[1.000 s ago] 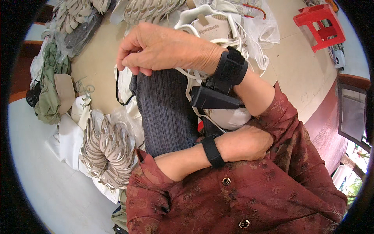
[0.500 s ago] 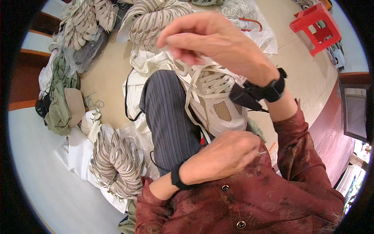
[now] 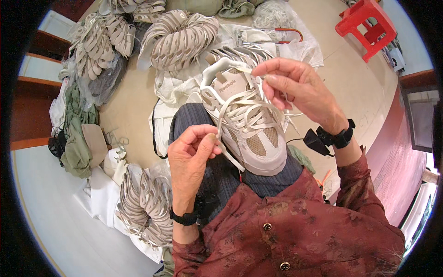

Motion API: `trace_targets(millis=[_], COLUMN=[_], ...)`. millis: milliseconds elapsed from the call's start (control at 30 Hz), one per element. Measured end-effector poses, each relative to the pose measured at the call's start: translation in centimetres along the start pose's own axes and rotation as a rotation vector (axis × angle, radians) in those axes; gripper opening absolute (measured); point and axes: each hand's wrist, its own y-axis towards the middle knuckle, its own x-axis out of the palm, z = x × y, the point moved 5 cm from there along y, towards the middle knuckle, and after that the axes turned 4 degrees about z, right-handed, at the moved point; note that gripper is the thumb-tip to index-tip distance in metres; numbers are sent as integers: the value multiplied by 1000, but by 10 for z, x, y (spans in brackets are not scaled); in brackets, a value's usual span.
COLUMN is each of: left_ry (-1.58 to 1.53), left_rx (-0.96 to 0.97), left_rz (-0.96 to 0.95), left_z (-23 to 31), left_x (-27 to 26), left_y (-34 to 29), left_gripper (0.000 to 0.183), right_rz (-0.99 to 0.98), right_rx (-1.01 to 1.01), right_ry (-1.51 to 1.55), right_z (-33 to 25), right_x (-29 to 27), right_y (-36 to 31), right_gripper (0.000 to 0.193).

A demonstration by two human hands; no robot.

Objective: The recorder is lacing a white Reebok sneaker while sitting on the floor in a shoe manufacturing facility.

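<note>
Sneaker [image 3: 269,154]: beige, resting on dark striped trousers [image 3: 184,121], toe toward the body, with laces [image 3: 251,113] criss-crossed over the front.
Left hand [image 3: 188,151]: pinching the laces narrowly between thumb and forefinger, beside the sneaker's left edge.
Right hand [image 3: 302,88]: raised near the shoe's opening, with thumb and forefinger close together at the laces; cannot tell whether gripping.
Dark plastic bag [image 3: 110,85]: beside beige shoe pieces [image 3: 92,48]; cannot tell the contents.
Clear plastic sheet [image 3: 310,51]: spread beneath a white cord tangle [image 3: 272,14].
Floor [image 3: 355,92]: pale tiles stretching from sneaker to red stool [image 3: 367,30].
</note>
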Motion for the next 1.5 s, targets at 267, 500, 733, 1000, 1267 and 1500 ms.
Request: trace_targets(millis=[267, 500, 733, 1000, 1267, 1500], left_ry=[-29, -49, -37, 70, 36, 0], left_rx=[-46, -80, -90, -80, -82, -44], left_rz=[68, 38, 37, 5, 47, 110], left_z=[-7, -21, -27, -31, -28, -29], left_x=[-4, -4, 4, 6, 5, 1], left_y=[8, 16, 21, 26, 25, 26], left_gripper=[19, 19, 20, 18, 17, 18], right_rz=[39, 23, 54, 48, 71, 85], right_rx=[104, 198, 197, 194, 153, 116], right_ry=[13, -69, -173, -133, -149, -71], right_z=[22, 37, 41, 30, 30, 28], right_x=[-9, -11, -16, -19, -30, -35], right_y=[-13, -9, -5, -2, -11, -19], right_gripper=[35, 18, 24, 22, 22, 21])
